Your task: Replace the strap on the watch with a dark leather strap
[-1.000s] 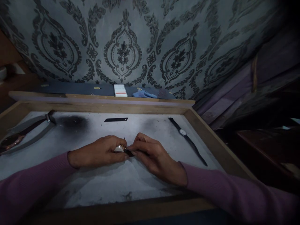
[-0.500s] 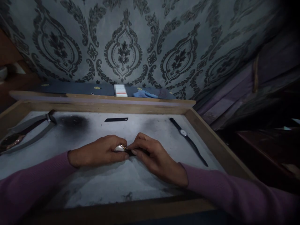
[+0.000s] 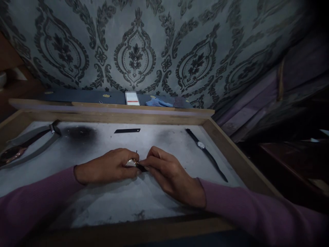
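Observation:
My left hand is closed round a wristwatch with a pale face and a gold-coloured rim, and covers part of its case. From the case a dark strap runs to the right. Thumb and fingers of my right hand pinch this strap close to the case, hiding the rest of it. Both hands are low over the white surface. Behind them lies a dark snap-off blade. To the right rests a second wristwatch with a small silver face and dark strap, laid out lengthwise.
A raised wooden rim borders the surface. At the left lies a larger watch with a copper-coloured case, its strap stretching towards the back. On the ledge behind are a blurred white box and a blue cloth.
My right hand's fingers have shifted slightly along the strap, and more of the strap shows beside the case. My left hand keeps its hold on the wristwatch.

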`<act>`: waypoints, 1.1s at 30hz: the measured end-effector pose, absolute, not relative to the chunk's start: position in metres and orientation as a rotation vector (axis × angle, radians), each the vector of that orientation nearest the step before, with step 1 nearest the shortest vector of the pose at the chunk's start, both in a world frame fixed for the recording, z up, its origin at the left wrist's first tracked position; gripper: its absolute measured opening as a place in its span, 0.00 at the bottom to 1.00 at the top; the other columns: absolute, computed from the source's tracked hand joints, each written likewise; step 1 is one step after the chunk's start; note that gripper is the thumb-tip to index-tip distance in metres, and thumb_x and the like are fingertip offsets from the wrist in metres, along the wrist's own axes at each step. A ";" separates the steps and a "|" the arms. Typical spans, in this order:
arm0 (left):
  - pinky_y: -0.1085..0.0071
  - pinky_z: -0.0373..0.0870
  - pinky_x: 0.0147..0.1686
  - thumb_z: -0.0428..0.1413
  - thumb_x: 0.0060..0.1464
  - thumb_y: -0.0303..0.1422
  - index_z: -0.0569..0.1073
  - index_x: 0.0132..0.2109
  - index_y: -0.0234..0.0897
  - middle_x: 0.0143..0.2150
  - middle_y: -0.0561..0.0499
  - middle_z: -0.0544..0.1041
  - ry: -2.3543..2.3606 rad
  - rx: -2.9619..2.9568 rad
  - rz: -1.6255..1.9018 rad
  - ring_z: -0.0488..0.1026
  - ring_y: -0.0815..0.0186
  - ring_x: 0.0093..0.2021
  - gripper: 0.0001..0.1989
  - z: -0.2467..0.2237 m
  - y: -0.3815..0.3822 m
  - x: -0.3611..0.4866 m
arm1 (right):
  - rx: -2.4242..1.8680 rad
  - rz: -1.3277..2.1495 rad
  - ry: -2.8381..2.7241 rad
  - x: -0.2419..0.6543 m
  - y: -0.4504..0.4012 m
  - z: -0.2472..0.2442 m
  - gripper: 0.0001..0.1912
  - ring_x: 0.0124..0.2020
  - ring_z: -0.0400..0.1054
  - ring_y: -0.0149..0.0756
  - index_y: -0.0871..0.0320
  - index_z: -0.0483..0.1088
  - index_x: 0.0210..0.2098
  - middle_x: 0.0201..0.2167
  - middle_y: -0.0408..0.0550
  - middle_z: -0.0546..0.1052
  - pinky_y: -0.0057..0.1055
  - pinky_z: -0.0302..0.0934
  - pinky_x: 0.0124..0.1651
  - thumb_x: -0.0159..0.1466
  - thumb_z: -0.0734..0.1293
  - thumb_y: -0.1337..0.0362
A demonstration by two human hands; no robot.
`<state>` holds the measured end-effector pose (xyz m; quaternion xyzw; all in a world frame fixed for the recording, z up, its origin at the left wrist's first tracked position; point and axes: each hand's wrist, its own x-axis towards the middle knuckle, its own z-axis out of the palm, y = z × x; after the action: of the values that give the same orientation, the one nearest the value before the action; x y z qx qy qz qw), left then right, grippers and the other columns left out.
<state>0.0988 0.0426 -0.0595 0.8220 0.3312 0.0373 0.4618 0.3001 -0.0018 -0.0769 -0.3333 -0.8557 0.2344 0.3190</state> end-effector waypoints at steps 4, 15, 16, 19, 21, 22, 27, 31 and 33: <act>0.75 0.56 0.25 0.50 0.57 0.39 0.66 0.30 0.36 0.26 0.55 0.62 0.840 2.025 0.077 0.61 0.68 0.27 0.12 -0.058 0.040 0.100 | -0.874 0.543 -2.296 0.300 -0.002 -0.077 0.12 0.31 0.61 0.32 0.61 0.69 0.38 0.30 0.47 0.65 0.28 0.59 0.31 0.68 0.55 0.73; 0.75 0.57 0.25 0.49 0.59 0.41 0.67 0.31 0.36 0.26 0.55 0.63 0.830 2.061 0.096 0.61 0.68 0.27 0.14 -0.060 0.038 0.099 | -0.856 0.497 -2.369 0.302 -0.003 -0.076 0.13 0.30 0.59 0.32 0.60 0.67 0.34 0.29 0.47 0.64 0.27 0.56 0.29 0.67 0.54 0.75; 0.75 0.57 0.26 0.49 0.59 0.41 0.67 0.32 0.36 0.26 0.55 0.63 0.832 2.064 0.096 0.61 0.68 0.27 0.14 -0.060 0.038 0.099 | -0.852 0.497 -2.369 0.302 -0.003 -0.075 0.12 0.30 0.59 0.32 0.60 0.67 0.34 0.29 0.47 0.64 0.27 0.56 0.29 0.67 0.54 0.75; 0.74 0.56 0.26 0.48 0.60 0.41 0.67 0.33 0.36 0.26 0.55 0.63 0.832 2.070 0.099 0.61 0.67 0.28 0.14 -0.061 0.038 0.097 | -0.847 0.497 -2.370 0.302 -0.003 -0.074 0.13 0.30 0.59 0.32 0.61 0.67 0.34 0.29 0.48 0.64 0.28 0.56 0.29 0.67 0.53 0.75; 0.74 0.56 0.26 0.48 0.60 0.41 0.67 0.33 0.36 0.26 0.55 0.63 0.831 2.072 0.095 0.62 0.67 0.28 0.14 -0.061 0.038 0.097 | -0.851 0.499 -2.371 0.301 -0.002 -0.073 0.13 0.29 0.59 0.32 0.61 0.67 0.33 0.29 0.47 0.64 0.28 0.56 0.28 0.67 0.53 0.75; 0.74 0.56 0.26 0.48 0.60 0.41 0.66 0.32 0.36 0.26 0.55 0.63 0.831 2.074 0.096 0.62 0.67 0.28 0.14 -0.061 0.037 0.097 | -0.852 0.499 -2.372 0.301 -0.002 -0.073 0.13 0.29 0.59 0.32 0.61 0.67 0.33 0.29 0.47 0.64 0.28 0.55 0.28 0.67 0.53 0.75; 0.74 0.57 0.26 0.48 0.60 0.40 0.65 0.31 0.37 0.26 0.55 0.63 0.827 2.077 0.120 0.61 0.68 0.28 0.14 -0.062 0.037 0.097 | -0.836 0.501 -2.361 0.302 -0.001 -0.076 0.13 0.29 0.59 0.32 0.60 0.67 0.35 0.29 0.47 0.64 0.28 0.56 0.29 0.67 0.54 0.75; 0.74 0.56 0.26 0.48 0.59 0.39 0.68 0.32 0.35 0.25 0.55 0.62 0.833 2.057 0.104 0.61 0.68 0.27 0.13 -0.061 0.038 0.098 | -0.826 0.529 -2.339 0.303 -0.001 -0.078 0.12 0.30 0.61 0.32 0.62 0.69 0.37 0.29 0.47 0.65 0.29 0.58 0.30 0.68 0.55 0.74; 0.74 0.57 0.27 0.48 0.59 0.38 0.69 0.33 0.35 0.26 0.55 0.64 0.828 2.043 0.100 0.62 0.67 0.28 0.13 -0.060 0.038 0.099 | -0.840 0.557 -2.318 0.303 -0.001 -0.078 0.10 0.31 0.61 0.33 0.62 0.70 0.39 0.30 0.47 0.65 0.29 0.59 0.31 0.68 0.57 0.73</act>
<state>0.0985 0.0382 -0.0601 0.8266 0.3351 0.0404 0.4504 0.3031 -0.0009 -0.0782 -0.3169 -0.8742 0.2101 0.3020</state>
